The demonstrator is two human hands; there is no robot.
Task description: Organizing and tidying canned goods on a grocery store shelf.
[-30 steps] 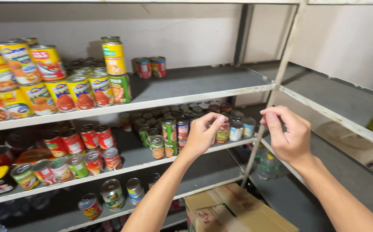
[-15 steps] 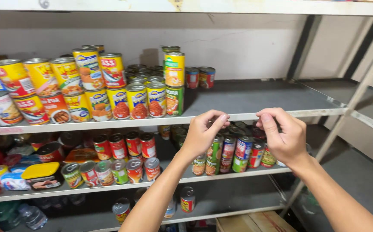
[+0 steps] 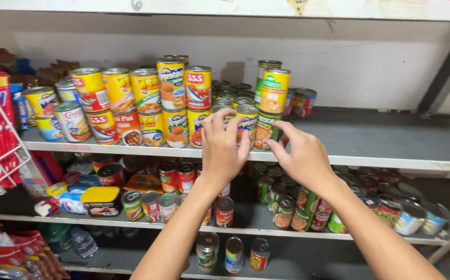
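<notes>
a blue-and-yellow can (image 3: 247, 122) at the front of the grey shelf (image 3: 370, 140) is being reached for, the left hand (image 3: 225, 148) spread open against it and the right hand (image 3: 300, 153) loosely curled just beside, neither clamped; a firm two-handed grip seems needed next.

Both my hands up at the grey shelf (image 3: 391, 140): left hand (image 3: 224, 148) and right hand (image 3: 301, 155) fingertips touching a yellow-and-blue can (image 3: 247, 122) amid stacked tins (image 3: 147, 101).
</notes>
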